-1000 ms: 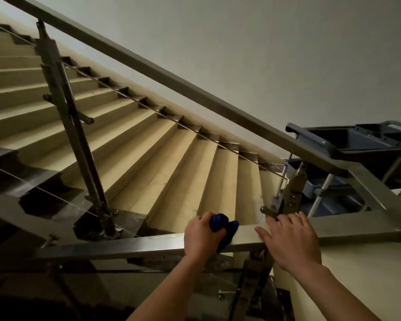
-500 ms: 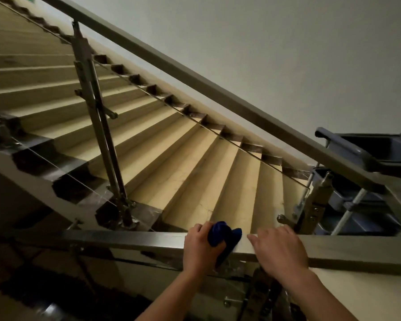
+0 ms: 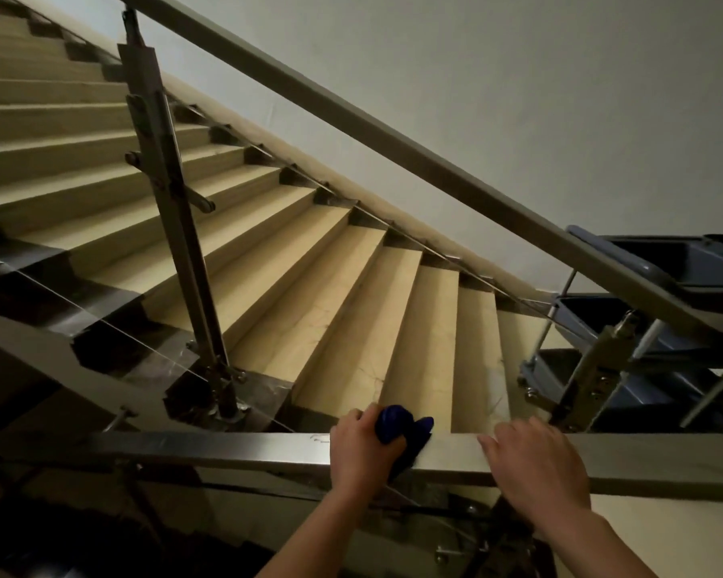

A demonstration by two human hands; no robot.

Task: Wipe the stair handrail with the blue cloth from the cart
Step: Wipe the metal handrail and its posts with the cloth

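A flat steel handrail (image 3: 209,449) runs level across the lower frame, then climbs up to the left as a sloping rail (image 3: 351,123). My left hand (image 3: 362,450) is closed around a bunched blue cloth (image 3: 399,427) pressed onto the top of the level rail. My right hand (image 3: 537,465) rests flat on the same rail just to the right, fingers spread, holding nothing. Part of the cloth is hidden under my left fingers.
A grey-blue cleaning cart (image 3: 685,269) with trays stands at the right behind the rail. A steel baluster post (image 3: 172,227) rises at the left and a shorter one (image 3: 597,369) at the right. Beige stairs (image 3: 351,294) climb beyond glass panels.
My view has swung so the rail and posts sit further right and lower. My left hand with the cloth has slid slightly left along the level rail; my right hand stays on the rail.
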